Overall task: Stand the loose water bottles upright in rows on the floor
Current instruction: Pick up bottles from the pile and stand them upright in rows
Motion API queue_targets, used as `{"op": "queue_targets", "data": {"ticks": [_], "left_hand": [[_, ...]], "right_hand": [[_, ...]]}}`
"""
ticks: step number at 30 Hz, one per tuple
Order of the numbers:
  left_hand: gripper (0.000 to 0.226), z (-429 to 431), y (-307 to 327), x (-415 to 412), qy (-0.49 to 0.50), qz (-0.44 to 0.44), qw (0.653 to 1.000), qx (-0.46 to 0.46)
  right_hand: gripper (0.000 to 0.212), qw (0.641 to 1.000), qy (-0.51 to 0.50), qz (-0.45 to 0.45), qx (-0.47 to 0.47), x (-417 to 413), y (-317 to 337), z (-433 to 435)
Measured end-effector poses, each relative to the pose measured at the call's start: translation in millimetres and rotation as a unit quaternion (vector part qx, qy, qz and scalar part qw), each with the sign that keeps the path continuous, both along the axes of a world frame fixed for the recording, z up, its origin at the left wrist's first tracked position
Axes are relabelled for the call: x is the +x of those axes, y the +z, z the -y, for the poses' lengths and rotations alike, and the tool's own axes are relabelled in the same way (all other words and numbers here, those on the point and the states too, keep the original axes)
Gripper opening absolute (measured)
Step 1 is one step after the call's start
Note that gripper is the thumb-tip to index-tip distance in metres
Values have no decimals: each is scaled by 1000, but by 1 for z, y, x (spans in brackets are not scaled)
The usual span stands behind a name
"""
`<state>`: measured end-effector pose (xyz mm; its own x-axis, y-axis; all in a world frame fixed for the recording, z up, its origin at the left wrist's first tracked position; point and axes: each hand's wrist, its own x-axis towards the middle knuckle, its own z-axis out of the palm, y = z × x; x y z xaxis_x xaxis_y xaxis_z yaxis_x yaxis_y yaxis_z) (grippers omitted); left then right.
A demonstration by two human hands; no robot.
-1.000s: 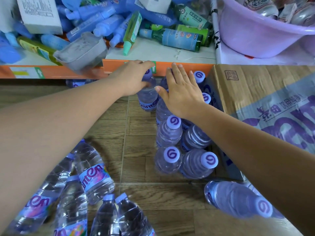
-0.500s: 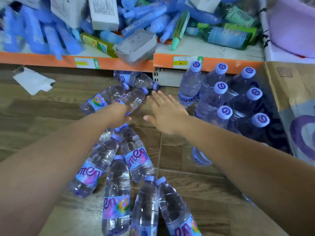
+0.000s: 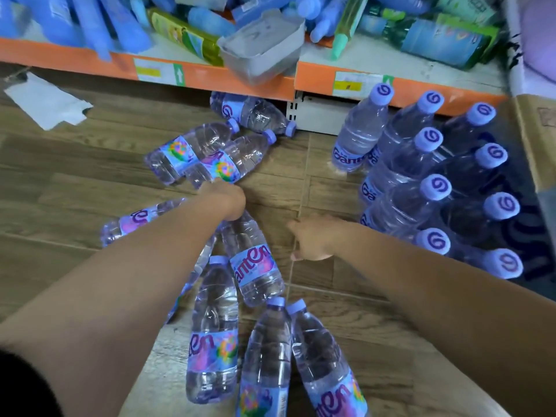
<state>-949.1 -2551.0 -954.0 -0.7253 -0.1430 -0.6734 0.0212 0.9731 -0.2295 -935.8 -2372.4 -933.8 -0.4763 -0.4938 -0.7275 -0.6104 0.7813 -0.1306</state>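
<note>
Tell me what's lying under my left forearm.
Under the left forearm, parts of two lying water bottles show, labels visible. Their middles are covered by the arm, so more could be hidden there.

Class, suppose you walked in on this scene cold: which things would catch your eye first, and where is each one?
First, the standing bottles, upright in rows at the right beside a cardboard box, their purple swirl caps facing up. Next, the loose bottles lying scattered on the wooden floor at the centre and bottom, with the left hand reaching among them and the right hand nearby. Behind, an orange-edged shelf is heaped with blue packages.
</note>
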Motion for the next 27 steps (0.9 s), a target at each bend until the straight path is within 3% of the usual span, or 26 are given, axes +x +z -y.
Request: {"op": "queue_targets", "data": {"ticks": [4,9,13,20,23,27], "left_hand": [[28,-1,6,-7,5,8,1000,23],[38,-5,31,-19,60,-30,981,179],[35,5,57,-19,50,-28,975,216],[30,-7,102,-7,-24,-76,971,224],[30,-24,119,-3,-94,-105,975,174],[30,-37,136,1,-121,-122,975,143]], "right_hand": [[45,998,8,52,19,5,-6,-3],[33,964,-75,250,49,19,-20,0],[37,944,-111,300,84,39,-36,-8],[14,951,-147,271,31,52,-30,-16],[23,957,-130,258,13,45,-2,-22],[10,972,-112,203,-36,31,48,-28]]}}
